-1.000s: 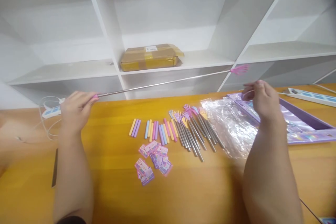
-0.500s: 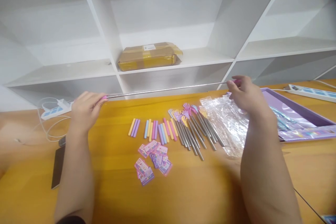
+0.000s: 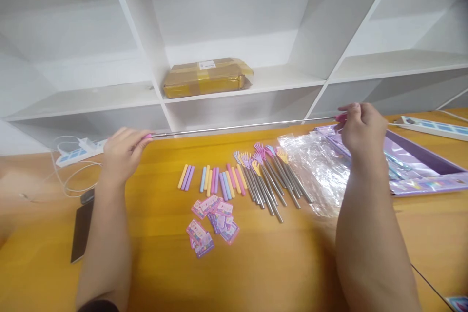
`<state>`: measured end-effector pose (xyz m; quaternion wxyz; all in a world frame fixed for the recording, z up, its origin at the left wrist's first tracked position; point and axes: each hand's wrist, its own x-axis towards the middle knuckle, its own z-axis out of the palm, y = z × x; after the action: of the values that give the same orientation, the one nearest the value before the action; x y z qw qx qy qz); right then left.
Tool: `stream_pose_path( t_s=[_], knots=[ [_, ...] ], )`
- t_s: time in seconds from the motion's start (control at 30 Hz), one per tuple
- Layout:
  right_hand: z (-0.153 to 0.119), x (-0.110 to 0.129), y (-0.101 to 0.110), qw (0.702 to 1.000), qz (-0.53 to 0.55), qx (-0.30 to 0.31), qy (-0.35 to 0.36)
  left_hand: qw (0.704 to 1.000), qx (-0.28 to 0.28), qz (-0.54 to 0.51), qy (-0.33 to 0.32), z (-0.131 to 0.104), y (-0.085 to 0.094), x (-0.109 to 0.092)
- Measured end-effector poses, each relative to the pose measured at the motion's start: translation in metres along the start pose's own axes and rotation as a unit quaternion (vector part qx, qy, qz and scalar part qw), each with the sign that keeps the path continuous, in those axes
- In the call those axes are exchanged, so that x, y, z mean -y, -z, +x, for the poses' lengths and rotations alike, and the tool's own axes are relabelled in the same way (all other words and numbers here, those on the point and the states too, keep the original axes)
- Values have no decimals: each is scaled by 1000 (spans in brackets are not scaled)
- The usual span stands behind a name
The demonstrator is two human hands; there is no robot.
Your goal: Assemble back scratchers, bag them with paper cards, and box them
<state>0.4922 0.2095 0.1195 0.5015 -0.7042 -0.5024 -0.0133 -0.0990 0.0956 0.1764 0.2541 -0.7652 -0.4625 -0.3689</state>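
A long thin metal rod [image 3: 241, 126] with pink ends stretches between my hands above the back of the table. My left hand [image 3: 124, 151] is closed round its pink left end. At the other end, my right hand [image 3: 360, 126] pinches the pink head, mostly hidden by the fingers. Below the rod lie several metal sticks with coloured claw-shaped heads [image 3: 268, 175]. Pastel tubes [image 3: 215, 181] in yellow, purple, blue and pink lie in a row to their left. Small printed cards [image 3: 219, 217] are heaped nearer to me.
Clear plastic bags [image 3: 314, 170] lie beside a purple box [image 3: 427, 185] on the right. Power strips [image 3: 435, 129] [image 3: 78, 153] sit at both sides. A dark flat device [image 3: 81, 231] is by my left forearm. A taped parcel [image 3: 206, 78] rests on the white shelf [image 3: 278, 80].
My right hand has moved to the right with its end of the rod, and the rod spans a longer distance. My left hand has shifted slightly right, still holding its end.
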Motion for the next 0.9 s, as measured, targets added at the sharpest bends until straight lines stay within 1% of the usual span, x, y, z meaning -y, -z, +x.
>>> stream_pose_path(
  t_s=[0.1, 0.27, 0.3, 0.33, 0.37, 0.4, 0.43, 0.47, 0.53, 0.57, 0.6, 0.63, 0.67, 0.73, 0.83, 0.9],
  knots=[
    [-6, 10, -2, 1000, 22, 9, -15, 1000, -5, -13, 0, -2, 0, 2],
    [-8, 25, -5, 997, -72, -21, -34, 999, 6, -39, 17, -5, 2, 15],
    [-10, 32, -7, 996, -77, -13, -35, 999, 9, -43, 15, -4, 1, 14],
    [-16, 40, -10, 997, -71, 10, -27, 999, 13, -49, 10, -3, -2, 9],
    [-25, 52, -15, 997, -57, 41, -8, 998, 20, -52, 3, -2, -7, 1],
    [-38, 67, -20, 996, -38, 81, 22, 998, 30, -56, -4, -1, -14, -12],
    [-56, 84, -27, 990, -21, 126, 58, 998, 44, -52, -11, 0, -23, -29],
    [-77, 102, -34, 986, -18, 146, 82, 997, 62, -33, -15, 0, -32, -49],
    [-124, 137, -50, 967, 11, 202, 158, 998, 66, -3, -20, -3, -51, -90],
    [-146, 151, -56, 950, 25, 238, 199, 997, 79, 10, -23, -6, -58, -108],
    [-165, 162, -62, 936, 37, 267, 226, 996, 88, 25, -20, -9, -64, -123],
    [-179, 169, -66, 931, 45, 279, 231, 995, 95, 36, -10, -12, -69, -134],
    [-188, 172, -68, 924, 58, 297, 234, 993, 110, 37, -4, -14, -71, -140],
    [-192, 172, -68, 919, 77, 318, 221, 988, 152, 25, 12, -15, -74, -141],
    [-176, 161, -62, 913, 75, 345, 205, 972, 231, -19, 40, -12, -76, -129],
    [-163, 146, -57, 916, 47, 346, 196, 958, 274, -53, 62, -9, -79, -121]
  ],
)
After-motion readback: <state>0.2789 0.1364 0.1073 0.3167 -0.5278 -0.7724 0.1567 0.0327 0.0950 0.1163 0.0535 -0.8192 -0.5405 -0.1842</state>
